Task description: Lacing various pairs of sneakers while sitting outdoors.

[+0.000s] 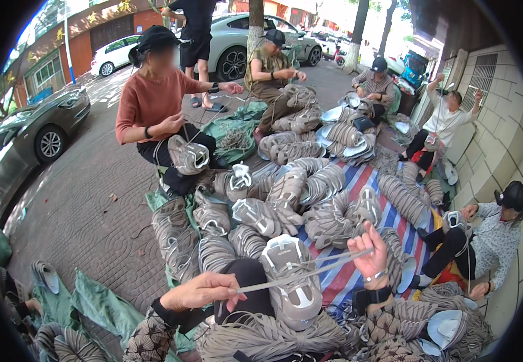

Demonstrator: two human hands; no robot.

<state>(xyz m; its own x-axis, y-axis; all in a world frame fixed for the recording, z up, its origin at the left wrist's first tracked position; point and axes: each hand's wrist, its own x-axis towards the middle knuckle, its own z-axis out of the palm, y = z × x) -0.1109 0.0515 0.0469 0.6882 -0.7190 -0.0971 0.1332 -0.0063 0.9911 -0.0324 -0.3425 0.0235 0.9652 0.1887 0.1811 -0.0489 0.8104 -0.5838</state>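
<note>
A grey-and-white sneaker [294, 280] rests near my knee, toe toward me, its front partly laced. My left hand [210, 291], to the left of the shoe, pinches a flat grey shoelace [301, 270] between thumb and fingers. To the right, my right hand [370, 252] is raised with its fingers curled round the other end of the lace, one finger pointing up. Two strands stretch between the hands across the front of the shoe. Below it, a thick bundle of loose grey laces [273, 339] lies on my lap.
Stacked grey shoe uppers [177, 238] stand in rows ahead of me, some on a striped tarp [358, 178]. Several seated people handle shoes or laces around the pile. More laces and a pale insole-shaped piece [445, 329] lie at my right. Green sacking [101, 301] lies at left.
</note>
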